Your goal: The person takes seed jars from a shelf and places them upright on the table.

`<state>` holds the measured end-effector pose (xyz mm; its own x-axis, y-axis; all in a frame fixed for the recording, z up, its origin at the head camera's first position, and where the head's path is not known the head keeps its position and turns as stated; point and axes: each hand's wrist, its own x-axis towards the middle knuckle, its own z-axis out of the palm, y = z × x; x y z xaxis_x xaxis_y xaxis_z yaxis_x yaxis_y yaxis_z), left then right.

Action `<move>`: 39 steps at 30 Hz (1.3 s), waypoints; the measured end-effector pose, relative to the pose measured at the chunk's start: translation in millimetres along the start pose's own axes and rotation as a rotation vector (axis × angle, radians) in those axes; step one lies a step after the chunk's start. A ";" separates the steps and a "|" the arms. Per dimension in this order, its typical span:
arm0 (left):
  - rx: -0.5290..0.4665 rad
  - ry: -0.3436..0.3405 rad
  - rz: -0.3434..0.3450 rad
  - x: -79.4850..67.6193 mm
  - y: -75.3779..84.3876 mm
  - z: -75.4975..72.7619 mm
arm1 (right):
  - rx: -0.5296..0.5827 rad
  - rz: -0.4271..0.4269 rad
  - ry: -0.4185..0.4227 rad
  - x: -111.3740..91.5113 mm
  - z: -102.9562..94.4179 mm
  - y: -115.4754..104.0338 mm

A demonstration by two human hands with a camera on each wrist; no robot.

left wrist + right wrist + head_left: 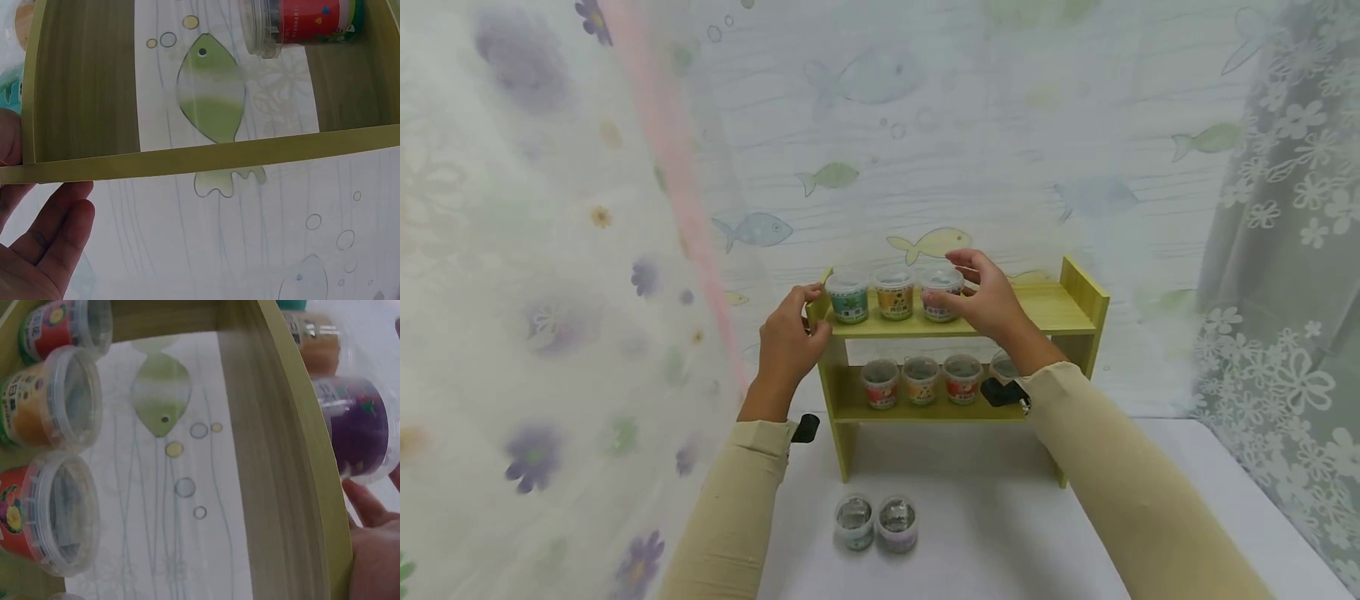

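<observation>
My left hand (790, 342) grips the left side board of a yellow-green wooden shelf rack (1048, 308), thumb and fingers on either side of the board. On the rack's upper shelf, my right hand (996, 307) holds a small clear-lidded plastic tub with a purple label (361, 428), thumb at its front and fingers round its right side. Left of it in the head view stand a tub with an orange label (895, 302) and a tub with a teal label (850, 307), in one row.
On the lower shelf stand red-labelled (881, 390) and orange-labelled tubs (921, 388), with another partly behind my right wrist. Two more tubs (854, 533) sit on the white table (985, 542) in front. Patterned curtains (865, 208) hang behind and on both sides.
</observation>
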<state>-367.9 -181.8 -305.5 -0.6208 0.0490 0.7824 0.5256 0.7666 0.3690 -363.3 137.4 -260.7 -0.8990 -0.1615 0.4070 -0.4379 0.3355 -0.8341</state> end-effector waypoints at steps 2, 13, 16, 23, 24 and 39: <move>0.000 -0.004 -0.006 -0.6 1.0 -0.9 | -0.001 0.031 -0.038 1.2 -1.6 2.3; 0.017 0.005 -0.002 -1.5 -0.2 -3.0 | 0.019 0.106 -0.107 5.9 -2.0 9.3; 0.026 0.001 -0.013 -2.4 -0.2 -3.8 | 0.017 0.107 -0.107 5.4 -0.3 8.5; 0.036 -0.003 -0.034 -1.5 -1.4 -2.5 | -0.002 0.108 -0.099 6.6 0.5 8.2; 0.036 -0.003 -0.033 -1.4 -1.8 -1.9 | -0.003 0.111 -0.098 6.6 0.1 8.1; 0.024 0.008 -0.012 -0.9 1.3 0.5 | 0.012 0.104 -0.066 5.4 -3.4 8.2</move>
<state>-367.0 -180.5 -305.9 -0.6222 0.0346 0.7821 0.5038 0.7824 0.3661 -371.7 142.4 -264.1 -0.9376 -0.1873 0.2931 -0.3420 0.3426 -0.8751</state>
